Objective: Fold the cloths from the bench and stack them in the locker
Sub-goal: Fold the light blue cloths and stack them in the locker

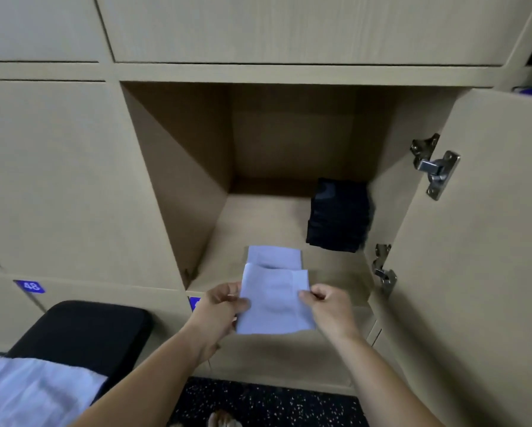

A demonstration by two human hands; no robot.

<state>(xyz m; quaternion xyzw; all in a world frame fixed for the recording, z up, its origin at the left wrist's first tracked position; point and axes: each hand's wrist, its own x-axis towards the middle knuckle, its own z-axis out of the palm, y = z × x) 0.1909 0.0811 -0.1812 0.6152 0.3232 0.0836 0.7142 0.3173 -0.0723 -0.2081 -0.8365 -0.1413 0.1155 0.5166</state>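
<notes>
Cloth [275, 300], pale-blue fabric folded to a rectangle, likely light, limp and quick to unfold, pinched at its side edges by my left hand [218, 306] and right hand [329, 303] at the mouth of the open beige wooden locker [181, 186], best held through all layers.

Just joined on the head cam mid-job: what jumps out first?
A held cloth, pinched between the left hand and right hand, hangs before the open locker. Behind it a folded cloth lies at the front of the locker floor, and a dark stack sits by its right wall. Loose cloths lie on the bench, lower left.
</notes>
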